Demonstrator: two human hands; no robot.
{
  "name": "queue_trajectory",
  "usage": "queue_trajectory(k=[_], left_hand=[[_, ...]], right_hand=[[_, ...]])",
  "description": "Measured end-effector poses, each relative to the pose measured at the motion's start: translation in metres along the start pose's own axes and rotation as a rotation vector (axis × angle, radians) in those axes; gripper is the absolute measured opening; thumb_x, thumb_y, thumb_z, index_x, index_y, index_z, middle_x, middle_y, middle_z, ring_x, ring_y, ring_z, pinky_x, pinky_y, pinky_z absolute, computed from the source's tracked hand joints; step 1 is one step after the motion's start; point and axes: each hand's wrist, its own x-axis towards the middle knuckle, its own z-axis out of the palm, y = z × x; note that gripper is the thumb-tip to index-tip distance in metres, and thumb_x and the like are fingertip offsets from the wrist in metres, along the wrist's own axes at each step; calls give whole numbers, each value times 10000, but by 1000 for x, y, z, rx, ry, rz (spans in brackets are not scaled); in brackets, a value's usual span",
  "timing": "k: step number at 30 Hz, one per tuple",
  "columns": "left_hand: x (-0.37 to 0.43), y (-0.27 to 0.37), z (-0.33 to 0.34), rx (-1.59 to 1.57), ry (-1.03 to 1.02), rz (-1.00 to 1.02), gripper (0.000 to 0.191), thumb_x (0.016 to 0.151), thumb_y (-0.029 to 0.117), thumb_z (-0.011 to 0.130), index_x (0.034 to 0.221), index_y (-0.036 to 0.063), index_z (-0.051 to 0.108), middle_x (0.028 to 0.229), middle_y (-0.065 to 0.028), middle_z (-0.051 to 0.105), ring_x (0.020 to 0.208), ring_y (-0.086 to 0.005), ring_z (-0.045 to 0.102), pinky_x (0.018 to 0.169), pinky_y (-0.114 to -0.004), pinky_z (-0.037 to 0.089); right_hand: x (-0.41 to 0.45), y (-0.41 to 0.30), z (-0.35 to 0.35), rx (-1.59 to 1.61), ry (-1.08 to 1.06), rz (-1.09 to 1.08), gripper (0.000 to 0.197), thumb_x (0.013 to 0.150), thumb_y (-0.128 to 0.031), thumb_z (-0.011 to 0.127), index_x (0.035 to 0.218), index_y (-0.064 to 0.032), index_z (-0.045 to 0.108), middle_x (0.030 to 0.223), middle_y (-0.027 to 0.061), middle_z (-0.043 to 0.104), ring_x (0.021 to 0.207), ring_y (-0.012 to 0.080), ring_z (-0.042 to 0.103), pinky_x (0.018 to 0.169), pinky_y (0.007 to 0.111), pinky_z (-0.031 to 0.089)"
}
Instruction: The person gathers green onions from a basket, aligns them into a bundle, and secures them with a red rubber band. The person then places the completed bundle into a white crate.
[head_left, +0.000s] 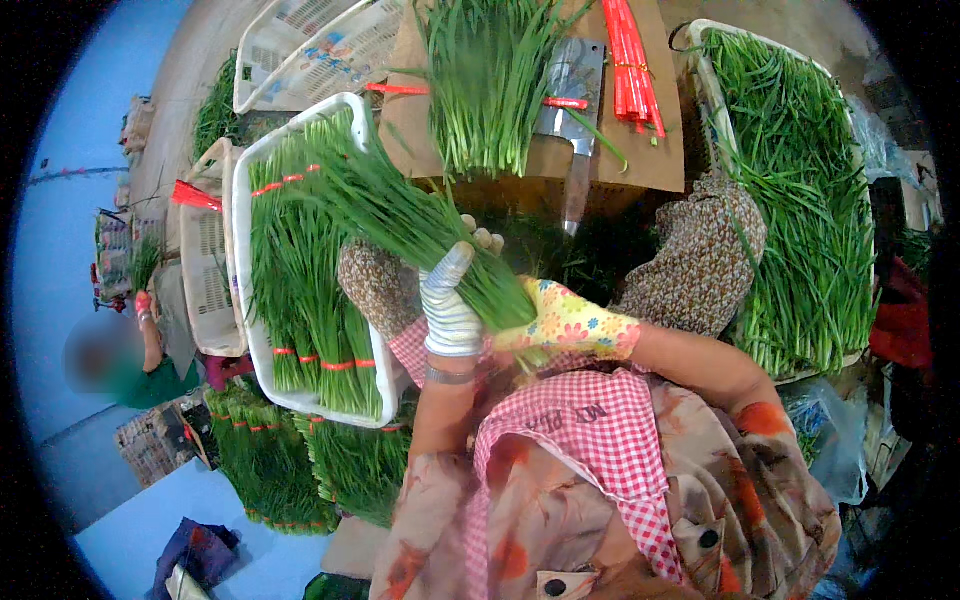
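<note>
A loose bunch of garlic chives (390, 202) lies slanted across my lap, its leaf tips towards the upper left. My left hand (452, 300), in a white glove with blue-grey stripes, is closed around its middle. Around the lower end is my right hand (566, 319), in a yellow flowered glove; pale stem ends show just below it. In front of me, more chives (491, 97) rest on a brown board (652, 161), over a red tie strip (566, 103). Beside them lies a cleaver (577, 135), its handle past the board's near edge.
A bundle of red tie strips (632, 71) lies at the board's right. On my left stands a white crate (244, 225) of red-banded bunches; on my right, a crate (720, 112) of loose chives. Banded bunches (270, 465) lie lower left. Another person (154, 375) is at far left.
</note>
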Motion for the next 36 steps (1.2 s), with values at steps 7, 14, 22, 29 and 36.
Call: queue_trajectory(k=[7, 14, 22, 29, 36], left_hand=[[69, 55, 47, 497, -201, -122, 586, 785, 447, 650, 1168, 24, 518, 972, -97, 639, 844, -195, 629, 731, -312, 518], [255, 26, 12, 1035, -323, 69, 672, 863, 401, 600, 1304, -53, 375, 1201, -130, 527, 1048, -175, 508, 907, -265, 408], [223, 36, 52, 1291, -402, -62, 1036, 726, 538, 688, 1392, -75, 184, 1298, -218, 456, 1225, -261, 416, 1028, -305, 311], [234, 26, 57, 2087, -552, 232, 1187, 547, 586, 777, 1359, -85, 232, 1319, -285, 402, 1252, -362, 391, 1042, -356, 329], [252, 4, 19, 2109, -486, 229, 1305, 459, 658, 770, 1416, 8, 164, 1430, -263, 224, 1327, -385, 241, 1094, -401, 222]], right_hand=[[38, -51, 5, 285, 123, -198, 463, 710, -206, 763, 1062, -23, 525, 848, 38, 591, 683, 97, 554, 543, 252, 465], [168, -58, -43, 710, 597, 30, 292, 753, -100, 732, 969, 30, 585, 848, 107, 632, 671, 210, 629, 540, 344, 506], [160, -58, -46, 856, 533, 110, 238, 774, -106, 705, 954, 10, 603, 868, 95, 632, 725, 215, 626, 597, 343, 509], [151, -74, -55, 889, 445, 140, 192, 820, -113, 646, 970, -9, 588, 875, 95, 620, 737, 217, 618, 610, 375, 505], [137, -27, -50, -245, 330, -584, 429, 745, -106, 697, 1147, -82, 548, 977, 191, 632, 913, 329, 622, 765, 373, 502]])
